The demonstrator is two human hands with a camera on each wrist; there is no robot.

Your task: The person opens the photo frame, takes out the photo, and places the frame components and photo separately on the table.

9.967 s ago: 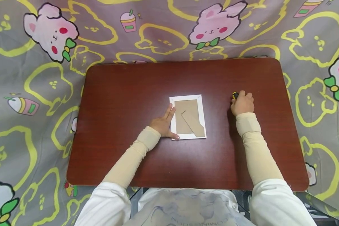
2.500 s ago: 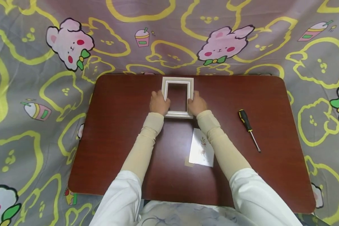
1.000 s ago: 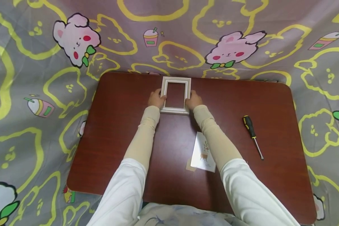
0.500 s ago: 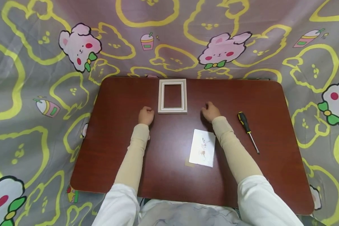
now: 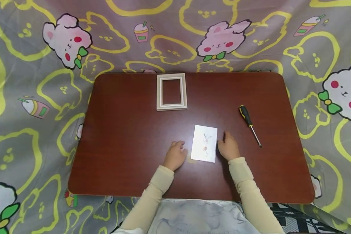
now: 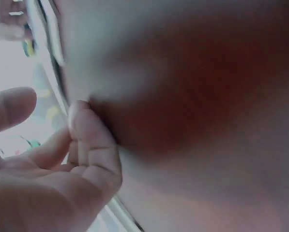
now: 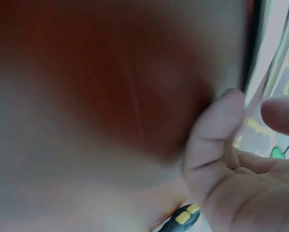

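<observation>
A small white picture card [image 5: 205, 143] lies flat on the dark red table [image 5: 128, 136], with a brown backing corner [image 5: 190, 159] showing under its lower left. My left hand [image 5: 175, 155] rests on the table just left of the card, fingers loosely curled, holding nothing. Beside the card's right edge is my right hand [image 5: 228, 148], its thumb close to that edge. In the blurred wrist views, the fingertips of the left hand [image 6: 86, 140] and of the right hand [image 7: 217, 140] lie against the table top.
An empty white picture frame [image 5: 171, 92] lies flat at the table's far edge. A black-and-yellow screwdriver [image 5: 248, 123] lies to the right of my right hand; its handle [image 7: 183, 218] shows in the right wrist view. Cartoon-print cloth [image 5: 32, 97] surrounds the table.
Both hands let go of the white frame at the far edge and drew back toward me. They now sit on either side of the picture card.
</observation>
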